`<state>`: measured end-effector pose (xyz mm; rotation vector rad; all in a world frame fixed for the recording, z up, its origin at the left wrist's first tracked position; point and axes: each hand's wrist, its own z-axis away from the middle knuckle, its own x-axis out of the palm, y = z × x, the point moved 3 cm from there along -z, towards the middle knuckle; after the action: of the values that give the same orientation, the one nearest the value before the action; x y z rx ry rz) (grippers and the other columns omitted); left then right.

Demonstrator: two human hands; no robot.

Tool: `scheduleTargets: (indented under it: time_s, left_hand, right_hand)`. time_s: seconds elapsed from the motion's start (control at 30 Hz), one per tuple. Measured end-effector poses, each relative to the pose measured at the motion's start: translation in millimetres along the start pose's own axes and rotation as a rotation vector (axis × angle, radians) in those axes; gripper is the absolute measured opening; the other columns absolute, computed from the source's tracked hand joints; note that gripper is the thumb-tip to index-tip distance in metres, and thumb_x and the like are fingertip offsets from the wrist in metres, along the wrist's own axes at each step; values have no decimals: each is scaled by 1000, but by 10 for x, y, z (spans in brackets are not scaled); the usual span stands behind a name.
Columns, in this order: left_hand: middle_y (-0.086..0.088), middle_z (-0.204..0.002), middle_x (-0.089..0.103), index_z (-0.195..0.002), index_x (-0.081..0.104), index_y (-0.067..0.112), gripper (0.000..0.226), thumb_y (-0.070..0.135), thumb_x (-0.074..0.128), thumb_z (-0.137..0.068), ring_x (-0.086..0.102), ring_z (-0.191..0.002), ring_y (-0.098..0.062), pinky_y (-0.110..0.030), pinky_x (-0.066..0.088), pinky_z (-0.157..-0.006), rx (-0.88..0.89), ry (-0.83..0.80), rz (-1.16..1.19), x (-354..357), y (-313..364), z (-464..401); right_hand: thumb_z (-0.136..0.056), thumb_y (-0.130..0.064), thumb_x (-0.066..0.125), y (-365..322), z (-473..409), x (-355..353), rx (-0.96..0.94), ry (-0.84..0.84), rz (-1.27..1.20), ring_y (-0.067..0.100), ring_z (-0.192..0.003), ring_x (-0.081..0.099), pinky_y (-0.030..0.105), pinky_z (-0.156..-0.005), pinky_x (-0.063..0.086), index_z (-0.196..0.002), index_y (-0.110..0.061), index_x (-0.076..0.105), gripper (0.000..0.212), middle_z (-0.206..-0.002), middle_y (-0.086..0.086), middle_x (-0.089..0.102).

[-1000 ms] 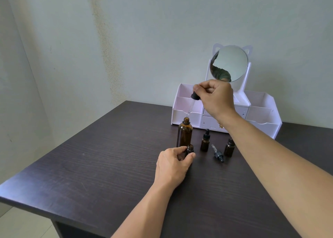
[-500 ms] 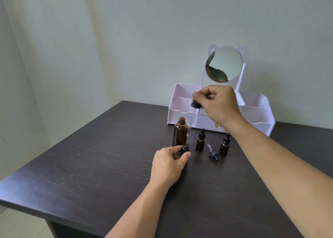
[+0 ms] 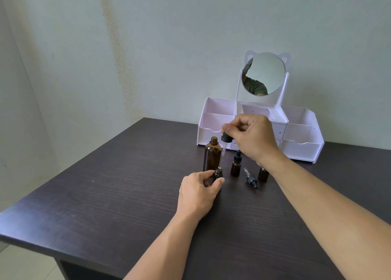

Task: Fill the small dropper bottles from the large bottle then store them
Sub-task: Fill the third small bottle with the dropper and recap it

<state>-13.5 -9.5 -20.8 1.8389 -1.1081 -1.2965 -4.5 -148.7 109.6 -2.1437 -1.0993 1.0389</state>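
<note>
A large amber bottle (image 3: 212,155) stands uncapped on the dark table (image 3: 118,195). Just in front of it my left hand (image 3: 198,192) grips a small open amber dropper bottle (image 3: 218,173). My right hand (image 3: 252,139) pinches the black bulb of a dropper (image 3: 223,147), whose glass tube points down with its tip at the small bottle's mouth. To the right stand a capped small bottle (image 3: 236,164) and another small bottle (image 3: 263,174), partly hidden by my right wrist. A loose dropper cap (image 3: 250,179) lies between them.
A white and pink desk organiser (image 3: 302,137) with open compartments, small drawers and a round cat-ear mirror (image 3: 264,74) stands at the back against the wall. The table's left edge and front edge are near.
My right hand has lowered the dropper from above the large bottle's mouth down and forward to the small bottle that my left hand grips. The left hand has stayed in place.
</note>
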Motion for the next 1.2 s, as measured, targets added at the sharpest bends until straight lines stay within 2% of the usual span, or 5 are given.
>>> scheduleTargets:
  time_s: [0.2,0.4,0.6,1.1,1.2]
  left_hand:
    - [13,-72,59,-126,64,24,47,47,67,-85,55,-64,-2,-17,50,-69,0,-2,17,13,-17,-3]
    - [12,-69,60,-125,66,24,46,47,67,-85,55,-61,-3,-18,49,-66,6,0,11,11,-13,-10]
    - [11,-69,61,-124,66,25,44,46,66,-86,57,-62,-4,-21,53,-66,12,-14,6,3,4,0]
    - [13,-70,60,-127,63,24,47,43,68,-85,57,-64,-3,-22,55,-72,20,-17,-19,-12,35,10]
    - [12,-72,60,-128,63,24,48,45,68,-85,56,-64,-3,-20,54,-71,20,-8,-19,-7,25,4]
  right_hand:
    - [-84,-14,72,-30,30,3,-12,-13,-16,10,-65,71,23,-68,57,-74,-7,71,12,-73,5,74]
    - [-83,-15,73,5,19,1,-24,8,-2,14,-69,72,35,-73,59,-72,-10,71,12,-72,2,74]
    - [-83,-16,72,11,24,6,-12,7,-14,14,-70,72,38,-74,59,-73,-10,71,12,-73,3,74]
    - [-82,-19,74,-17,47,-10,4,-18,5,12,-69,71,28,-69,57,-77,-11,72,10,-74,2,73]
    - [-82,-18,74,-26,45,-11,1,-14,26,17,-71,71,31,-70,58,-77,-9,73,10,-75,5,74]
